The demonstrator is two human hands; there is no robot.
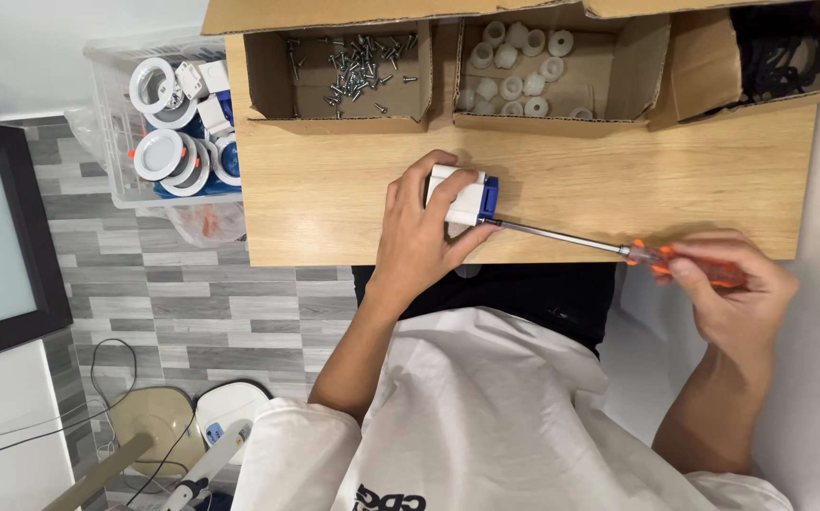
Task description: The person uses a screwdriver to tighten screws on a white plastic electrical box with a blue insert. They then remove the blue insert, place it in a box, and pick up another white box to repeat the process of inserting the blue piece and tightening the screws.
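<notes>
Behind hands, box [268, 71] of screws [358, 68]

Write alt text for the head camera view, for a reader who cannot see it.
Seen from above, a person's left hand grips a small white and blue box on a wooden table while the right hand holds an orange-handled screwdriver with its tip at the box. Cardboard boxes behind hold screws and white plastic caps.

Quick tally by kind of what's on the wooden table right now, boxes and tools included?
Cardboard boxes: 3 (screws, white plastic caps, black parts)
White-and-blue plastic housing: 1, gripped by left hand
Orange-handled screwdriver: 1, in right hand
Total: 5; loose screws and caps are too many to count.
</notes>
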